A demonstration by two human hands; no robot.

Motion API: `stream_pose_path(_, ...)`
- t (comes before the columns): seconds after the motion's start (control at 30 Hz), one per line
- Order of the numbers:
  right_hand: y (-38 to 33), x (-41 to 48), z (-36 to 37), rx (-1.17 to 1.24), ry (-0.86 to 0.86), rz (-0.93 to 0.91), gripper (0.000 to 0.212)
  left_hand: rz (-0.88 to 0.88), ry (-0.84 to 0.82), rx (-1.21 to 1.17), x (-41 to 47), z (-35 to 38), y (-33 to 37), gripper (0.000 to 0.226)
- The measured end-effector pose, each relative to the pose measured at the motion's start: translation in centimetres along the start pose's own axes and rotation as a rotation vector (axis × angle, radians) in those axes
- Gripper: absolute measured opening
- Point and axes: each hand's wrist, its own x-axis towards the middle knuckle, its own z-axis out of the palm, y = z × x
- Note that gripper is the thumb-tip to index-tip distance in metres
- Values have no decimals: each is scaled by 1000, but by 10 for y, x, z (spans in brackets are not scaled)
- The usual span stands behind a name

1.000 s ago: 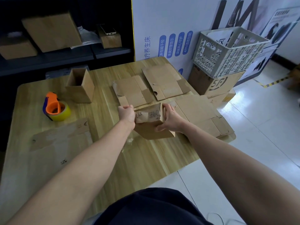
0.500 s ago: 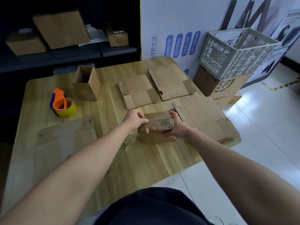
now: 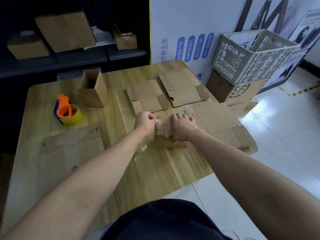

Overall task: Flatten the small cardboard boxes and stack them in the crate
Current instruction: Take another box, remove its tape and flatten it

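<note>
The little box (image 3: pixel 166 135) I was holding up a moment ago is now pushed down almost flat on the table (image 3: pixel 155 170), near the middle and a bit toward the right edge. It stood tall before; now only a low flap sticks up at the front. My right hand (image 3: pixel 183 126) lies open on top of it, fingers spread, pressing down. My left hand (image 3: pixel 145 121) is curled shut, pinching a bit of clear tape at the box's left side. The crate (image 3: pixel 251 54) sits on a big box off the table's far right corner. One open box (image 3: pixel 92 89) stands near the far left corner.
</note>
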Motion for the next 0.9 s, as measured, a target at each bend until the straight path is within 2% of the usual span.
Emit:
stream_pose_path(0.1, 6, 3, -5, 96, 62, 4, 97, -31, 20, -143, 6, -6, -3, 25)
stream_pose_path(0.27, 31, 4, -15, 259, 132, 31, 93, -230, 171, -359, 18, -30, -31, 21)
stream_pose_path(0.4, 39, 3, -21, 338, 202, 52, 84, -285, 356, -311, 20, -48, -56, 16)
stream_pose_path(0.5, 38, 6, -24, 384, 264, 115, 79, -371, 560, -195, 21, -57, -67, 6)
stream_pose_path(0.57, 44, 6, -27, 368, 274, 164, 76, -400, 671, -129, 22, -67, -79, 15)
stream_pose_path(0.63, 47, 6, -28, 333, 239, 166, 74, -285, 617, -14, 20, -69, -90, 21)
stream_pose_path(0.77, 31, 11, -28, 344, 204, 135, 75, 10, 330, 203, 11, -41, -90, 19)
stream_pose_path(0.83, 23, 12, -26, 345, 207, 116, 76, 63, 128, 324, 3, -23, -97, 14)
stream_pose_path(0.9, 19, 11, -24, 338, 210, 101, 77, 41, -64, 400, -6, -6, -110, 12)
